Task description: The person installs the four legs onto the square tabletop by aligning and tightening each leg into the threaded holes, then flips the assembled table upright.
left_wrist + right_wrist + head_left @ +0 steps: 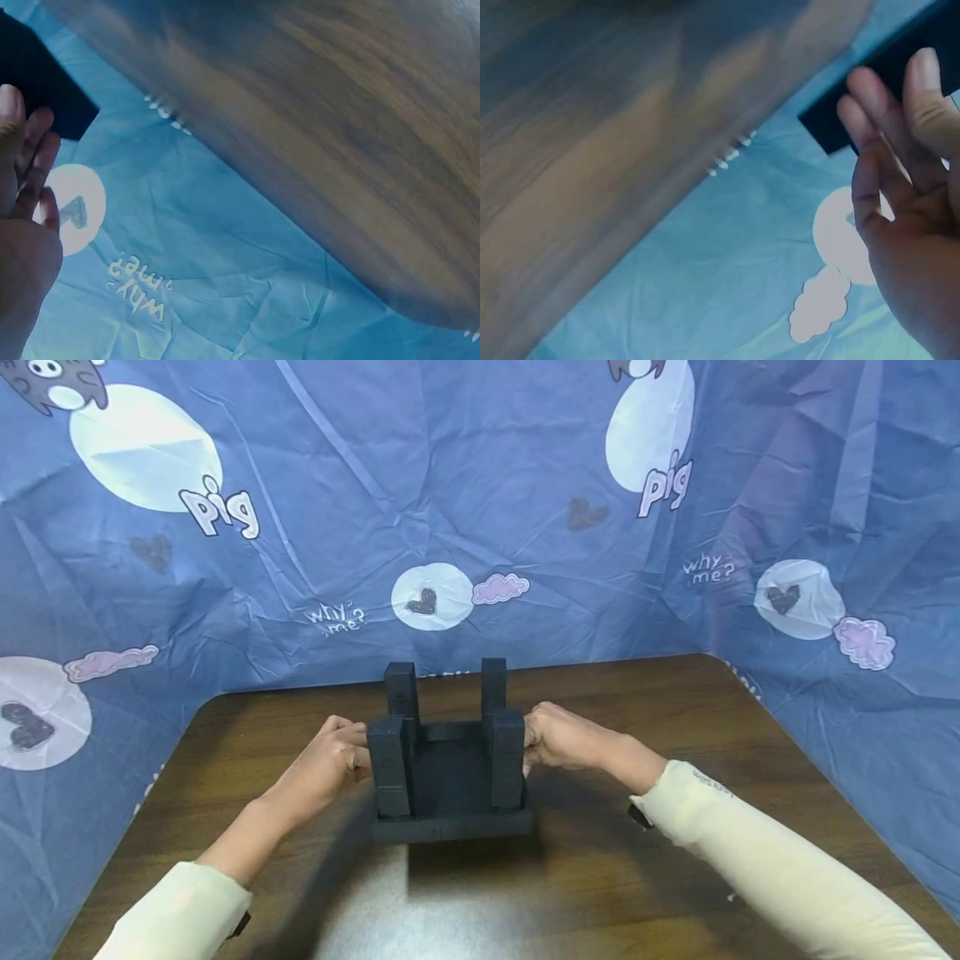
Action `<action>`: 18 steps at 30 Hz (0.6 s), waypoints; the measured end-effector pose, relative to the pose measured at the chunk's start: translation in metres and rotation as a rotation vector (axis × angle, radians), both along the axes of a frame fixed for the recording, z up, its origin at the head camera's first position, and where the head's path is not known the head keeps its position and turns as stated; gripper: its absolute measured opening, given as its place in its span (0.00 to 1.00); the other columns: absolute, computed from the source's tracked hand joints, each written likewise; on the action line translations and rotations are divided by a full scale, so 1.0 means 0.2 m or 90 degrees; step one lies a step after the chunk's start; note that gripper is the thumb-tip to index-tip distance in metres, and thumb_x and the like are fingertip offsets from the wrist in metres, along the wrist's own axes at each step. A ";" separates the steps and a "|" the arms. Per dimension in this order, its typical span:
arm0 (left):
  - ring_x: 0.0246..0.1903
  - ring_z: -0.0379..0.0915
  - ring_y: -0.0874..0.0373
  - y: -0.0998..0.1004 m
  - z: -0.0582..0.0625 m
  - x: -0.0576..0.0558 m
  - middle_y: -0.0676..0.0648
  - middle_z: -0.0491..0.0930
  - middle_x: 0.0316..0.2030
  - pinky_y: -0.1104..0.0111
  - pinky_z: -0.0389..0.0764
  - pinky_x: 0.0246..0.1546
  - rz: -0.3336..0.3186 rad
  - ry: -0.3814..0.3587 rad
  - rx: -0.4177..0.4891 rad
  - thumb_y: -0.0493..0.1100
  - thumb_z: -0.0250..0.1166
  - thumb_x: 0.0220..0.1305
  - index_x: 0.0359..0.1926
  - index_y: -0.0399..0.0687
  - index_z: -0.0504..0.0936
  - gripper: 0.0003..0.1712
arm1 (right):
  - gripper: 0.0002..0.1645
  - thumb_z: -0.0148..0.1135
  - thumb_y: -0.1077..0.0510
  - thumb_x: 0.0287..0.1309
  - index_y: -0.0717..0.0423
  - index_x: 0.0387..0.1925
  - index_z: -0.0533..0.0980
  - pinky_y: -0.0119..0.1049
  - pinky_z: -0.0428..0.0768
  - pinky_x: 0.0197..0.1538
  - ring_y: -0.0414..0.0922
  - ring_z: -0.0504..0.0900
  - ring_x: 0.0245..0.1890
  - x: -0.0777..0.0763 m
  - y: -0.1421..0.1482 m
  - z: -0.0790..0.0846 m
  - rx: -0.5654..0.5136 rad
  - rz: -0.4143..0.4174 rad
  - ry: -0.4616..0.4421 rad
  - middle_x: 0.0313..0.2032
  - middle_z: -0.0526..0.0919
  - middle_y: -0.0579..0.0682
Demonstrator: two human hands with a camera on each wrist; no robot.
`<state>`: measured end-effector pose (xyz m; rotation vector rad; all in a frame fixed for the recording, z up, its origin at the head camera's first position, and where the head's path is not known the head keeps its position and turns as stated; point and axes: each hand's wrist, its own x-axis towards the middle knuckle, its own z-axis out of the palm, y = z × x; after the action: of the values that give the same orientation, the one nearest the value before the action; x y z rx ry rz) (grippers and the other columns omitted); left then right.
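Observation:
Between both hands is a black object (450, 777) like a small upturned stool, with a flat base and several square posts pointing up. It is held above the tabletop, its shadow falling beneath. My left hand (333, 760) grips its left side, fingers partly hidden behind a post. On the opposite side my right hand (558, 737) holds the edge, fingertips also hidden in the head view. A dark corner of the object (56, 82) shows beside the left thumb and fingers in the left wrist view. In the right wrist view, thumb and fingers pinch its black edge (829, 124).
A brown wood-grain table (645, 877) lies below, with rounded far corners. Blue printed cloth (480, 468) hangs behind it and along both sides, close to the table edges.

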<state>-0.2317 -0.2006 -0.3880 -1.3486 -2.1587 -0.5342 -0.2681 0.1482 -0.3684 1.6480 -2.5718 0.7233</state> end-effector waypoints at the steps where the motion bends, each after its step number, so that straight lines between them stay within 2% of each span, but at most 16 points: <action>1: 0.25 0.67 0.63 0.00 0.01 0.01 0.59 0.71 0.20 0.62 0.67 0.38 -0.017 -0.033 0.022 0.16 0.58 0.37 0.14 0.54 0.73 0.25 | 0.14 0.71 0.77 0.41 0.56 0.18 0.85 0.31 0.79 0.32 0.33 0.79 0.23 0.00 0.01 0.01 -0.021 0.002 -0.043 0.20 0.84 0.40; 3: 0.24 0.63 0.67 0.01 0.02 0.02 0.60 0.67 0.18 0.67 0.66 0.35 -0.039 -0.091 0.058 0.15 0.58 0.38 0.15 0.53 0.71 0.25 | 0.14 0.70 0.76 0.38 0.55 0.16 0.85 0.28 0.72 0.26 0.29 0.71 0.21 -0.01 0.02 0.03 -0.046 -0.019 -0.108 0.18 0.80 0.34; 6: 0.22 0.58 0.69 0.02 0.04 0.03 0.58 0.62 0.15 0.72 0.61 0.29 -0.056 -0.164 0.112 0.14 0.54 0.40 0.13 0.52 0.66 0.26 | 0.14 0.65 0.77 0.37 0.57 0.10 0.80 0.28 0.63 0.25 0.30 0.60 0.19 0.00 0.04 0.05 -0.061 -0.069 -0.166 0.15 0.69 0.33; 8: 0.21 0.51 0.69 0.04 0.05 0.04 0.54 0.52 0.16 0.72 0.58 0.28 -0.043 -0.185 0.128 0.14 0.51 0.40 0.14 0.50 0.55 0.27 | 0.14 0.65 0.76 0.41 0.58 0.12 0.81 0.29 0.65 0.26 0.31 0.62 0.20 0.00 0.05 0.06 -0.073 -0.084 -0.189 0.15 0.71 0.35; 10: 0.21 0.51 0.68 0.04 0.06 0.05 0.54 0.52 0.17 0.71 0.57 0.28 -0.038 -0.199 0.143 0.12 0.51 0.43 0.15 0.49 0.54 0.28 | 0.13 0.69 0.74 0.45 0.58 0.14 0.83 0.29 0.69 0.28 0.32 0.67 0.20 0.00 0.06 0.08 -0.084 -0.091 -0.211 0.16 0.77 0.37; 12: 0.21 0.54 0.67 0.04 0.06 0.05 0.56 0.56 0.16 0.71 0.59 0.28 -0.029 -0.210 0.158 0.12 0.56 0.44 0.13 0.49 0.60 0.29 | 0.08 0.73 0.70 0.48 0.58 0.19 0.87 0.30 0.75 0.32 0.33 0.71 0.23 0.01 0.07 0.08 -0.095 -0.095 -0.230 0.20 0.83 0.39; 14: 0.21 0.58 0.65 0.04 0.06 0.06 0.59 0.62 0.16 0.71 0.62 0.30 -0.017 -0.225 0.172 0.12 0.60 0.44 0.13 0.51 0.71 0.28 | 0.05 0.74 0.68 0.50 0.59 0.22 0.88 0.30 0.76 0.34 0.34 0.74 0.24 0.01 0.08 0.08 -0.110 -0.103 -0.271 0.22 0.86 0.41; 17: 0.23 0.65 0.66 0.04 0.06 0.07 0.61 0.77 0.20 0.72 0.67 0.32 0.011 -0.286 0.199 0.17 0.69 0.47 0.22 0.48 0.88 0.20 | 0.03 0.73 0.67 0.52 0.62 0.24 0.88 0.31 0.78 0.36 0.37 0.79 0.27 0.02 0.09 0.07 -0.140 -0.110 -0.345 0.23 0.87 0.46; 18: 0.24 0.68 0.67 0.04 0.06 0.08 0.60 0.79 0.21 0.73 0.69 0.32 0.024 -0.310 0.203 0.19 0.70 0.49 0.23 0.46 0.89 0.17 | 0.03 0.73 0.68 0.52 0.63 0.25 0.88 0.31 0.78 0.36 0.38 0.81 0.28 0.02 0.09 0.06 -0.153 -0.111 -0.370 0.24 0.88 0.47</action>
<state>-0.2166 -0.1929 -0.3759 -1.0782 -2.3277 -1.2385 -0.2643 0.1662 -0.3555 1.2585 -2.7671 1.6202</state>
